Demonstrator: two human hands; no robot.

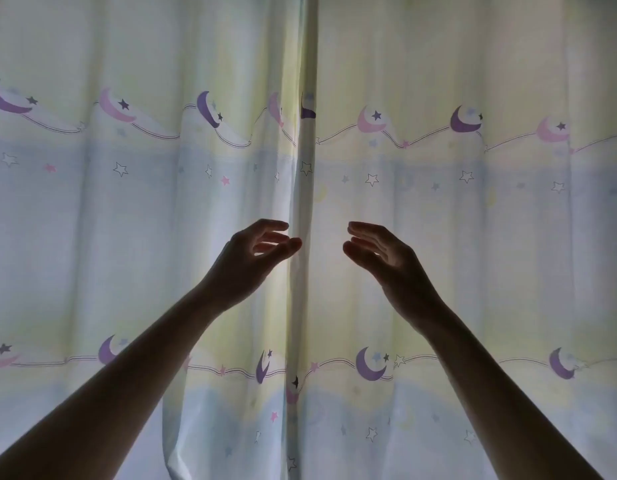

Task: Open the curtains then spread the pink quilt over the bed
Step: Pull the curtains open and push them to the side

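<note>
Two closed curtains [196, 188] meet between left hand [244, 261] and right hand [386, 261]; both hands half-open, empty.

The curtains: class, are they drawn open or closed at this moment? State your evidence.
Closed. The left curtain and right curtain meet at the middle, covering the whole view. The left hand and right hand are open beside the join.

Soft daylight [290, 271] glowing from behind

No bed, floor or shelf shows in the view; closed curtains [161, 202] printed with moons and stars fill it from nine o'clock to three o'clock.
</note>
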